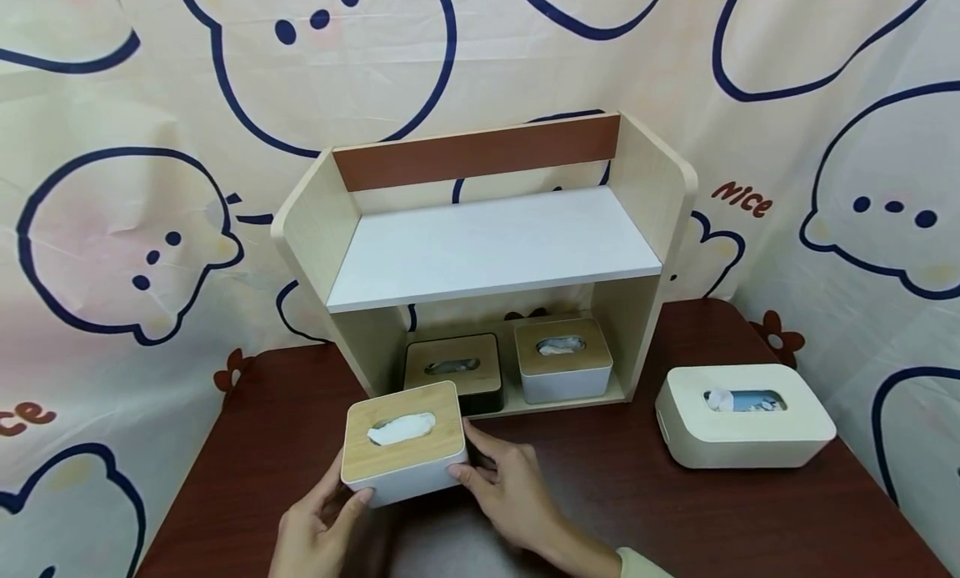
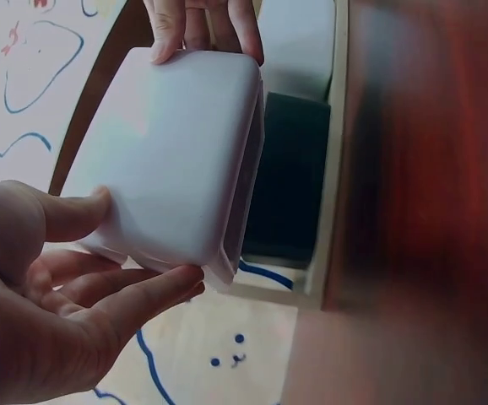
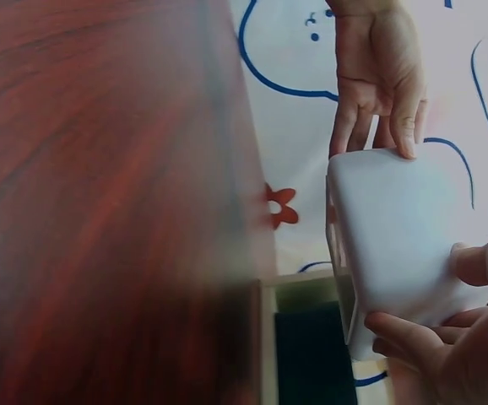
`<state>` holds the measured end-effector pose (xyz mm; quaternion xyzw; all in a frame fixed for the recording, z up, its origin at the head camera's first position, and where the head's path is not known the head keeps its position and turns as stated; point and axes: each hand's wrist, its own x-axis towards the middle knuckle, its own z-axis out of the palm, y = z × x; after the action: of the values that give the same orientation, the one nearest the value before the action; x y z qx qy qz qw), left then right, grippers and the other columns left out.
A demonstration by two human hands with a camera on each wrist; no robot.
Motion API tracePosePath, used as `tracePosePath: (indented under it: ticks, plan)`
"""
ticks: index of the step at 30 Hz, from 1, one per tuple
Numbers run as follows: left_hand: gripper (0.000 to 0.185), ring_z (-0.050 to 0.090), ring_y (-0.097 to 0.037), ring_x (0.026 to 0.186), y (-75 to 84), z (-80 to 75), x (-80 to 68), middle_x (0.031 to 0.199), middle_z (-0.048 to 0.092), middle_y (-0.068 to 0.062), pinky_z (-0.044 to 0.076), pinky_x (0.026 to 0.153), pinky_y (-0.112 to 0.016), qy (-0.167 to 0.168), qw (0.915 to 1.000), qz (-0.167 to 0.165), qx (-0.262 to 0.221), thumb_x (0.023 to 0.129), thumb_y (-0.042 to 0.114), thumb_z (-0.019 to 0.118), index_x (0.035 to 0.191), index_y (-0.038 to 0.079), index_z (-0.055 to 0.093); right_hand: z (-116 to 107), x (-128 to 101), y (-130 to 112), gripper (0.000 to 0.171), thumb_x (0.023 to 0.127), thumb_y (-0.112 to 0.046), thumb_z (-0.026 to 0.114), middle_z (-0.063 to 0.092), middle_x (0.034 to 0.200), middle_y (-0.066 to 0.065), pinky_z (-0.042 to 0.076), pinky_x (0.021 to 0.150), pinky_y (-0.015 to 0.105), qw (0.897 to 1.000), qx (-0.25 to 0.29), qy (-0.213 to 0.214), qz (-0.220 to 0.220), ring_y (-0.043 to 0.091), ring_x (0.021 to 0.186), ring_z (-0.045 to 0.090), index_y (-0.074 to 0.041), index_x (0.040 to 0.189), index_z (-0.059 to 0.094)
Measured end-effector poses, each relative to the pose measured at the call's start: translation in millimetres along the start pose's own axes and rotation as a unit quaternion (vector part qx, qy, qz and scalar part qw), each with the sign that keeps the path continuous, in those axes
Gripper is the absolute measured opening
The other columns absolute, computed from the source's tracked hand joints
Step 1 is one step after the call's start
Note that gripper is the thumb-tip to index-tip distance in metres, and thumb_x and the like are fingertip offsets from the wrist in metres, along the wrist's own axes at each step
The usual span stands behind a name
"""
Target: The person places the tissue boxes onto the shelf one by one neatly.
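A tissue box (image 1: 416, 478) with white sides and a light wood lid is raised and tilted in front of the shelf, a white tissue showing in its oval slot. My left hand (image 1: 318, 520) grips its left end, thumb on the near side. At the opposite end, my right hand (image 1: 513, 490) pinches it between thumb and fingers. In the left wrist view the white tissue box (image 2: 164, 152) overlaps a dark box (image 2: 290, 181) on the shelf. The right wrist view also shows both hands on the box (image 3: 404, 236).
A two-level shelf (image 1: 495, 240) with a white upper board stands at the back of the dark wood table (image 1: 600, 495). Its lower level holds a black, wood-lidded tissue box (image 1: 480, 382) and a white one (image 1: 566, 384). An all-white tissue box (image 1: 742, 449) sits at right.
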<state>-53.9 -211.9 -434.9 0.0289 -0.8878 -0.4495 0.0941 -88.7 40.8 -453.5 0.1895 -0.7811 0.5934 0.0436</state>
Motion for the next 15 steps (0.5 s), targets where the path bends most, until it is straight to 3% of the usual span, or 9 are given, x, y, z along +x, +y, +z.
tracePosePath:
  ticks: [9, 15]
  plan:
    - [0.071, 0.071, -0.041, 0.126, 32.0, -7.2, 8.9, 0.156, 0.058, -0.022, 0.066, 0.089, -0.042, -0.033, 0.9994, -0.003, -0.013, 0.100, 0.007, 0.075, 0.164, 0.008, 0.044, -20.1, 4.3, -21.1, 0.065, 0.102, -0.031, 0.076, 0.056, 0.152, 0.027, 0.062, 0.085, 0.022, 1.000, -0.007, 0.008, 0.014, 0.029, 0.116, 0.073, 0.004, 0.152, 0.055]
    - [0.070, 0.073, -0.034, 0.122, 49.9, -10.8, 12.3, 0.153, 0.062, -0.018, 0.066, 0.089, -0.039, -0.020, 0.9996, 0.017, -0.012, 0.100, 0.006, 0.076, 0.163, 0.011, 0.047, -30.8, 7.2, -35.3, 0.065, 0.101, -0.033, 0.077, 0.057, 0.151, 0.027, 0.061, 0.079, 0.017, 0.999, -0.025, 0.020, 0.021, 0.016, 0.106, 0.075, 0.001, 0.152, 0.057]
